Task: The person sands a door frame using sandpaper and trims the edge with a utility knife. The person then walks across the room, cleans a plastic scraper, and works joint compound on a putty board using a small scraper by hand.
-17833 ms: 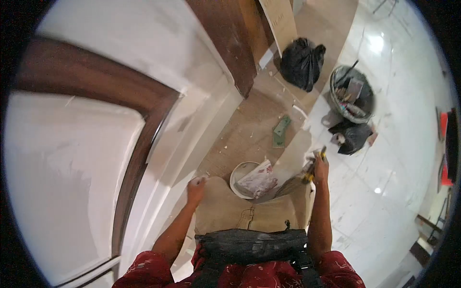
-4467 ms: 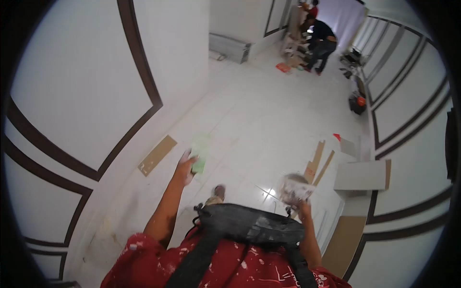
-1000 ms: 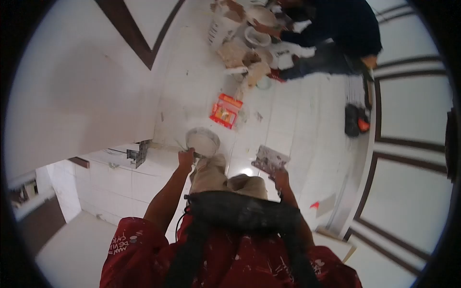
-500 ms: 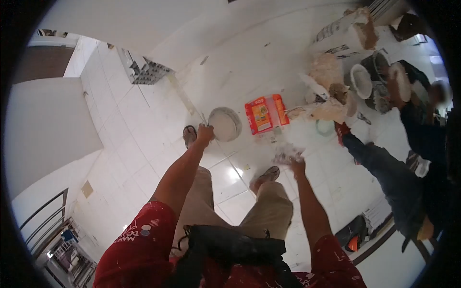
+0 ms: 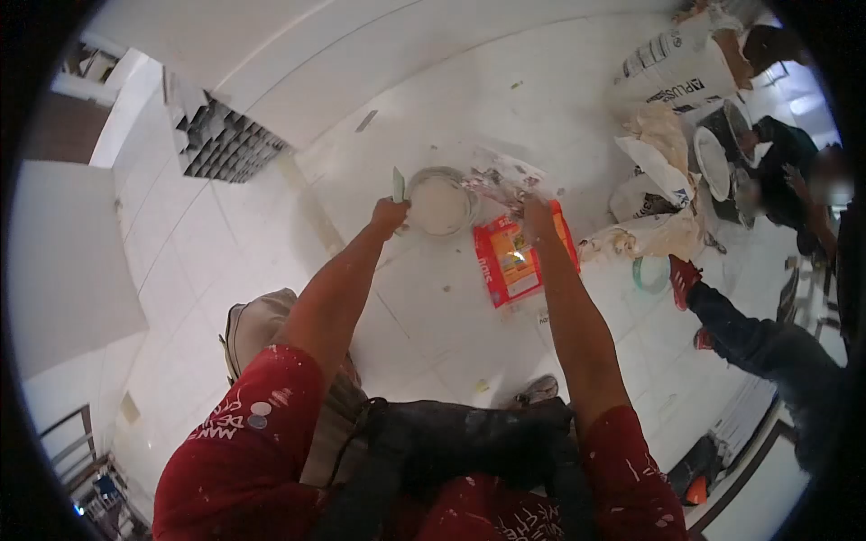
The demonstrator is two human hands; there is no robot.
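Observation:
A round tub of off-white paste or powder stands on the floor in front of me. At its left rim, my left hand is closed around a thin, pale green flat piece that sticks up past my fingers; its kind is unclear. My right hand grips a crumpled plastic bag, whitish with dark reddish marks and partly blurred, just right of the tub. Beneath my right forearm lies a red and orange printed packet, partly covered by the arm.
Torn paper sacks and a large printed sack lie at the right, by buckets. Another person's leg reaches in there. A green-rimmed container is beside the shoe. A grey angular stack stands upper left.
I have bent closer to the floor. My right hand has carried the plastic bag up and left, beside the tub. My left hand remains at the tub's left rim.

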